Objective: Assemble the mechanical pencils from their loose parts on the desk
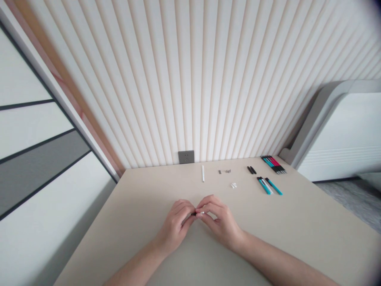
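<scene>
Black piece [193, 214] pinched in left fingers [186, 209]; white piece [203, 213] clamped between right fingers [210, 207], just beside.

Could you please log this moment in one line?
Left hand: pinching black piece | Right hand: pinching white piece | Pens: on table, right

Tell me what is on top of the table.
Pens, barrels, black parts, white parts, grey parts and rods. What lies beneath the left hand and right hand is covered.

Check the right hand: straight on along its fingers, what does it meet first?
Probably the small black piece in the left hand, then that hand's fingertips. Any gap from the right hand looks tiny; depth is unclear.
</scene>
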A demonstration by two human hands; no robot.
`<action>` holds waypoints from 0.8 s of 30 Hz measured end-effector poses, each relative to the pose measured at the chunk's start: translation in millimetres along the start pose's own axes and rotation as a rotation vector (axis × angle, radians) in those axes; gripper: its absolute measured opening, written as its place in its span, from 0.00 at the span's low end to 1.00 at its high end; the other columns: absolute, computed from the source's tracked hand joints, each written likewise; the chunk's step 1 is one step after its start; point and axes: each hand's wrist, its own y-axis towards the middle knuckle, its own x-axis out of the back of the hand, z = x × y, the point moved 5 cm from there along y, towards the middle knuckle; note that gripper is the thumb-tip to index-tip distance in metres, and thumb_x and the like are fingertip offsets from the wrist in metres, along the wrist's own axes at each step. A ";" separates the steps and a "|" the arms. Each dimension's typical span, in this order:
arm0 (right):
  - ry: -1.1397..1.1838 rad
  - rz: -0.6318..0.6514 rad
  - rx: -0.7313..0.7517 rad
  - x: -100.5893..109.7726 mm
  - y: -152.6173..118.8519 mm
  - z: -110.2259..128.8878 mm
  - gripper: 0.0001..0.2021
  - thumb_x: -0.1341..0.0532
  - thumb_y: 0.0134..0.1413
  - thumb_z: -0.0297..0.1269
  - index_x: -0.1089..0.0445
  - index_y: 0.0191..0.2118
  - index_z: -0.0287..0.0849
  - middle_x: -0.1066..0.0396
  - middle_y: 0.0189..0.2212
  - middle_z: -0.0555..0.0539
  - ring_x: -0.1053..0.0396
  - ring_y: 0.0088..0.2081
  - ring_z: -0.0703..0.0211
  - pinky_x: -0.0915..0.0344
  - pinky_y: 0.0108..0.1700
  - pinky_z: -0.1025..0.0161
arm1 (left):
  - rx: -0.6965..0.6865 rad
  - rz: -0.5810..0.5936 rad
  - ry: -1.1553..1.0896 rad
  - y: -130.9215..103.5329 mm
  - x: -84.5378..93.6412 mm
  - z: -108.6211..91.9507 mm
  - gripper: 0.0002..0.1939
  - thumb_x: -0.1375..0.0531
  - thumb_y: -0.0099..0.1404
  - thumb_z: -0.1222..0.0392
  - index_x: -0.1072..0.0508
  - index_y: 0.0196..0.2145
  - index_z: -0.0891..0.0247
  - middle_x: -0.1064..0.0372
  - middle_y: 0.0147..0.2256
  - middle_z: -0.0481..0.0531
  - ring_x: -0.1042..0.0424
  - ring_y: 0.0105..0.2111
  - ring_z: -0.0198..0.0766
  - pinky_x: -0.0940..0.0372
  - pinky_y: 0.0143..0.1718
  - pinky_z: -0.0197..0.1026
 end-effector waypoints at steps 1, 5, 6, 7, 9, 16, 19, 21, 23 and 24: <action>-0.001 -0.001 0.001 -0.2 -0.5 -0.3 0.02 0.38 0.60 0.34 0.28 0.36 0.46 0.27 0.36 0.47 0.30 0.40 0.59 0.36 0.43 0.58 | 0.002 -0.005 0.000 0.2 0.1 0.4 0.05 0.42 0.68 0.68 0.32 0.40 0.62 0.31 0.35 0.52 0.33 0.40 0.40 0.37 0.43 0.43; 0.002 -0.024 -0.009 -0.7 -2.0 -1.5 0.02 0.39 0.60 0.33 0.29 0.36 0.45 0.27 0.35 0.48 0.30 0.39 0.59 0.36 0.42 0.59 | 0.011 -0.011 0.008 1.0 0.9 -0.2 0.04 0.43 0.68 0.68 0.31 0.39 0.62 0.31 0.35 0.53 0.33 0.39 0.40 0.36 0.42 0.43; 0.002 -0.025 -0.009 -1.2 -2.1 -1.1 0.02 0.39 0.60 0.33 0.30 0.35 0.45 0.27 0.34 0.48 0.30 0.39 0.59 0.36 0.42 0.59 | 0.007 -0.007 0.010 1.1 0.8 -0.9 0.04 0.43 0.68 0.68 0.31 0.39 0.62 0.31 0.35 0.53 0.33 0.39 0.40 0.36 0.42 0.43; 0.000 -0.021 -0.008 -1.8 -2.0 -0.4 0.03 0.39 0.61 0.33 0.30 0.35 0.45 0.27 0.34 0.48 0.30 0.38 0.59 0.36 0.42 0.59 | -0.001 0.000 0.013 1.2 0.7 -1.9 0.04 0.43 0.68 0.68 0.31 0.39 0.62 0.31 0.34 0.53 0.33 0.39 0.40 0.36 0.42 0.43; -0.013 -0.007 0.000 -2.5 -1.4 1.7 0.03 0.40 0.61 0.33 0.29 0.35 0.45 0.27 0.34 0.48 0.30 0.38 0.59 0.37 0.42 0.59 | -0.025 0.011 0.021 1.3 0.4 -3.9 0.04 0.43 0.68 0.69 0.31 0.39 0.62 0.30 0.34 0.53 0.33 0.38 0.41 0.36 0.41 0.44; -0.042 -0.037 -0.009 4.5 0.6 -2.6 0.02 0.40 0.61 0.34 0.30 0.37 0.45 0.28 0.37 0.46 0.30 0.41 0.58 0.36 0.44 0.58 | -0.017 -0.011 0.051 3.5 2.7 -2.9 0.05 0.44 0.69 0.67 0.30 0.41 0.62 0.29 0.35 0.54 0.32 0.38 0.41 0.36 0.41 0.45; -0.022 -0.031 -0.049 4.0 0.2 -8.6 0.02 0.40 0.61 0.34 0.30 0.37 0.45 0.28 0.36 0.46 0.30 0.40 0.58 0.35 0.44 0.59 | 0.007 -0.019 0.080 4.3 3.1 -1.2 0.05 0.44 0.69 0.66 0.30 0.41 0.62 0.29 0.35 0.54 0.32 0.38 0.41 0.35 0.41 0.44; -0.007 -0.018 -0.070 2.2 -0.3 -9.9 0.03 0.41 0.61 0.35 0.30 0.37 0.45 0.28 0.36 0.46 0.30 0.40 0.58 0.35 0.44 0.59 | 0.006 -0.022 0.089 4.2 2.9 -1.2 0.05 0.44 0.68 0.67 0.30 0.41 0.62 0.29 0.35 0.54 0.32 0.38 0.41 0.35 0.41 0.44; 0.006 -0.005 -0.084 0.6 -0.5 -9.0 0.04 0.41 0.61 0.35 0.29 0.36 0.45 0.27 0.36 0.46 0.30 0.40 0.58 0.35 0.44 0.59 | -0.015 -0.020 0.091 3.5 2.2 -2.1 0.05 0.43 0.68 0.67 0.29 0.40 0.62 0.30 0.34 0.54 0.32 0.37 0.41 0.35 0.40 0.43; 0.012 0.000 -0.086 0.2 -0.3 -8.1 0.04 0.41 0.61 0.35 0.29 0.36 0.44 0.27 0.36 0.46 0.30 0.39 0.58 0.35 0.44 0.59 | -0.025 -0.018 0.092 3.0 1.8 -2.6 0.05 0.43 0.68 0.67 0.29 0.39 0.62 0.30 0.33 0.53 0.32 0.36 0.41 0.35 0.40 0.43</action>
